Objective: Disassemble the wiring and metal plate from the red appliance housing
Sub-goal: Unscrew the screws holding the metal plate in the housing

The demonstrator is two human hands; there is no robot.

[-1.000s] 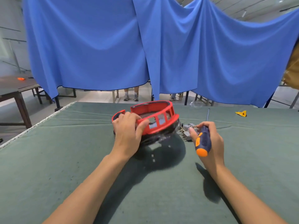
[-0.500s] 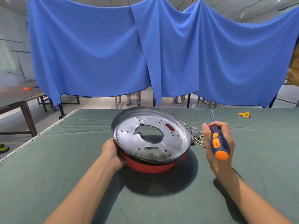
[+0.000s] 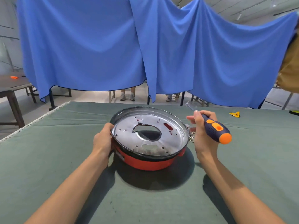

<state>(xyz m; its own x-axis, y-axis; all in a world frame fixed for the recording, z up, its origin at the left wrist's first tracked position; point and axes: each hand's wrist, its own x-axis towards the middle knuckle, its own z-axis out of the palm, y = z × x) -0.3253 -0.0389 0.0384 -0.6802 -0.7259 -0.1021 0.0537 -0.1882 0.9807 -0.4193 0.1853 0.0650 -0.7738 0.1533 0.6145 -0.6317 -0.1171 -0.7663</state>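
Nearest, two bare forearms reach out over the grey-green felt-covered tabletop [image 3: 48, 159]. The left hand [image 3: 103, 141] wraps its grip around the near-left rim of the round red plastic appliance housing [image 3: 145, 162], which sits on the tabletop tilted toward the camera, with the shiny round metal plate [image 3: 150, 135] seated in its open face. The right hand [image 3: 202, 135] has its grip closed round the navy-and-orange-handled screwdriver [image 3: 215, 128], shaft pointing up and away, just beside the housing's right edge. A small tangle of wiring and connectors [image 3: 191, 138] shows between that hand and the rim, mostly hidden. To do this step well, I judge the left hand should brace the housing flat while the tip is set square in a plate screw; which holes hold screws is too small to tell. Farther off lie a yellow scrap [image 3: 234, 114], then hanging blue cloth [image 3: 97, 46]; nothing blocks the plate.
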